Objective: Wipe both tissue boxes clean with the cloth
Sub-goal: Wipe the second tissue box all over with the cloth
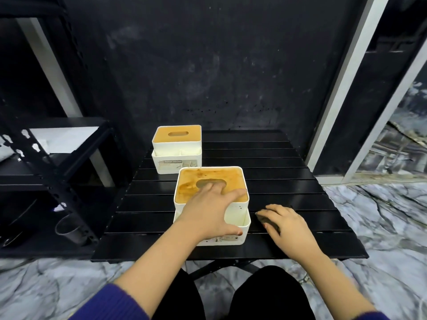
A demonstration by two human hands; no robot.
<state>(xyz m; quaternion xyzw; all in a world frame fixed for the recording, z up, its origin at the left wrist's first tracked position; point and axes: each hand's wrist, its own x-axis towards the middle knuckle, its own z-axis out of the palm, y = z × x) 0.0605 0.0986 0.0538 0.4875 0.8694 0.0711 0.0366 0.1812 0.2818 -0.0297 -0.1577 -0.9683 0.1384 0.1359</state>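
Two tissue boxes on black slatted table. Head view: near box at centre, wooden lid smeared and stained; far box at 11 o'clock of it, close behind, lid looks clean. Left hand spread flat on near box, fingers straight, fingertip at lid slot, thumb over front pocket; steadies, grips nothing. Right hand at 3 o'clock of near box, fingers curled over dark cloth on table. Risks: light box likely slides or tips under wiping push if left hand lifts; lid may shift; cloth may spread stain; near box may bump far box.
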